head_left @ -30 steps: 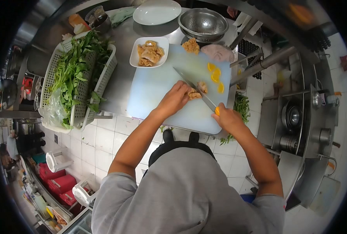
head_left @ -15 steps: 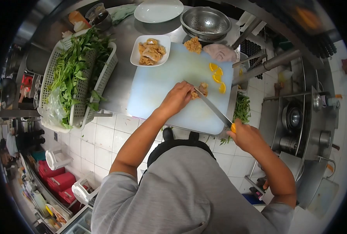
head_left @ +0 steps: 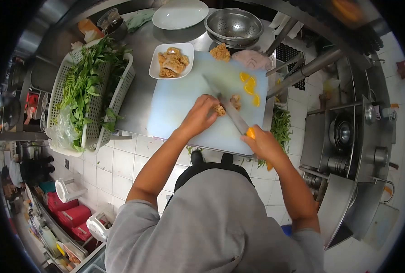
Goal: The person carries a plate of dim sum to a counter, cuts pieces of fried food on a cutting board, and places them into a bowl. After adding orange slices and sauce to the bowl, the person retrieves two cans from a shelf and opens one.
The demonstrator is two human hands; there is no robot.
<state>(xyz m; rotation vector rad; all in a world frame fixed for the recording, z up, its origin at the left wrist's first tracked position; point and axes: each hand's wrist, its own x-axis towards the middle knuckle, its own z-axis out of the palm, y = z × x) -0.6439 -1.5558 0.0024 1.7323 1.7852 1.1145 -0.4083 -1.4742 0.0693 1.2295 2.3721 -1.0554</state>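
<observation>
On the pale cutting board, my left hand has its fingers closed on a piece of fried chicken. My right hand grips the orange handle of a knife. The blade slants up and left across the board, between the held piece and another bit of fried chicken on its right. Several orange slices lie near the board's right side. At the far edge rests a larger fried piece. A white square bowl at the upper left holds more fried chicken.
White baskets of leafy greens stand left of the board. Behind it are a white oval plate, a metal colander and a pinkish cloth. A metal rail runs along the right.
My right hand and the knife have moved left and forward, and the blade now reaches past my left fingers. My left hand has shifted slightly left with the chicken piece, apart from the other bit.
</observation>
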